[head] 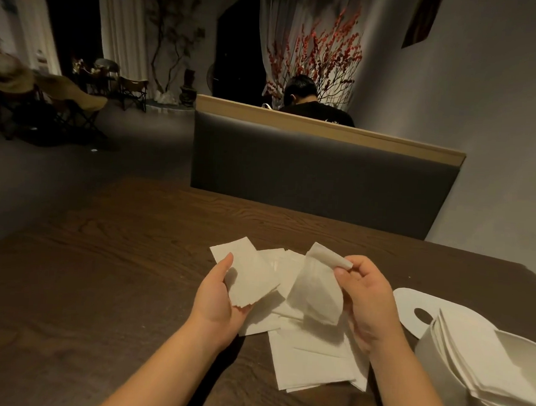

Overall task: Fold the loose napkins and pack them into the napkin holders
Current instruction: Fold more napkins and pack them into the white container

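I observe a folded napkin (247, 274) gripped in my left hand (221, 296), and a second napkin (313, 290) pinched by my right hand (365, 301), both above the loose pile (314, 360) on the surface (101, 271). Right of the pile: white napkin holder (438, 360), napkins inside, its lid (410, 306) just behind

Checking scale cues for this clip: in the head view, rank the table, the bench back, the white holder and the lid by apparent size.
1. Table
2. Bench back
3. White holder, though cut by the frame edge
4. Lid, partly hidden behind the holder

Nearness inflates the holder.
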A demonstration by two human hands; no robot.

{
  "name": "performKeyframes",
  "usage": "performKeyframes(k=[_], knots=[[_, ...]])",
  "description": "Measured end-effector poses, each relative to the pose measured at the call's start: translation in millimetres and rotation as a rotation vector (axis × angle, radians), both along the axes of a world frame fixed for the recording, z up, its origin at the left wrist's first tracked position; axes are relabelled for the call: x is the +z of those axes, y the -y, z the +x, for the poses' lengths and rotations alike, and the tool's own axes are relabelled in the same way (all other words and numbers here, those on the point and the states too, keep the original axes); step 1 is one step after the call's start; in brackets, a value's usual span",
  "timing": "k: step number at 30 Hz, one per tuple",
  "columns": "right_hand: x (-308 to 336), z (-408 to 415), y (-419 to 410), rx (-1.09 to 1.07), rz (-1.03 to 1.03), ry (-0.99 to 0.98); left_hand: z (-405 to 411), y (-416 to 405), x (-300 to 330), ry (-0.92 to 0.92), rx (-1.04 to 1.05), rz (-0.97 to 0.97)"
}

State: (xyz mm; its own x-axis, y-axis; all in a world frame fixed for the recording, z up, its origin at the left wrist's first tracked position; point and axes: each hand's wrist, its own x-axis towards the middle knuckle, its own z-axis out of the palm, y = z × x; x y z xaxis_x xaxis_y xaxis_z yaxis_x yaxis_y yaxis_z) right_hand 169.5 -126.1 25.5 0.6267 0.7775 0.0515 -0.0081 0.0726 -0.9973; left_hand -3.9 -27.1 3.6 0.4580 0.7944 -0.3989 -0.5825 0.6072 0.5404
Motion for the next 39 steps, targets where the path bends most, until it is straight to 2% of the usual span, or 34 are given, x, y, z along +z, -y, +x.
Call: performKeyframes(k=[2, 3, 6, 9, 11, 14, 18, 23, 27, 30, 34, 36, 39], knots=[[12, -9, 2, 0.164, 0.027, -0.187, 3, 2, -1, -0.038, -0.103, 0.044], [14, -15, 3, 0.202, 0.004, -0.190, 5, 5, -3, -0.052, -0.169, 0.063], [6, -29, -3, 0.111, -0.076, 0.091, 9, 14, -4, -0.006, -0.362, 0.081], [-9, -34, -8, 0.005, -0.084, 0.337, 9, 18, -7, -0.035, -0.459, 0.134], [-16, -32, -10, -0.047, -0.108, 0.392, 8, 20, -5, -0.071, -0.484, 0.173], [-19, -31, -11, -0.056, -0.115, 0.372, 7, 22, -3, -0.144, -0.513, 0.248], [-6, -27, -7, -0.063, -0.136, 0.283, 8, 24, -2, -0.264, -0.460, 0.305], [10, -14, 6, -0.102, -0.121, 0.153, 13, 32, 2, -0.198, -0.157, 0.117], [-2, -29, 19, 0.195, -0.259, 0.095, 15, 53, 18, -0.099, -0.098, 0.025], [-11, -38, 28, 0.197, -0.261, 0.138, 18, 70, 23, -0.061, -0.167, 0.044], [-7, -26, 51, 0.119, -0.100, -0.056, 17, 80, 14, -0.089, -0.203, 0.191], [-6, -19, 65, 0.092, -0.103, -0.064, 14, 79, 5, -0.240, -0.245, 0.391], [-17, -10, 83, 0.049, -0.207, 0.044, 12, 79, -3, -0.541, -0.357, 0.763]])
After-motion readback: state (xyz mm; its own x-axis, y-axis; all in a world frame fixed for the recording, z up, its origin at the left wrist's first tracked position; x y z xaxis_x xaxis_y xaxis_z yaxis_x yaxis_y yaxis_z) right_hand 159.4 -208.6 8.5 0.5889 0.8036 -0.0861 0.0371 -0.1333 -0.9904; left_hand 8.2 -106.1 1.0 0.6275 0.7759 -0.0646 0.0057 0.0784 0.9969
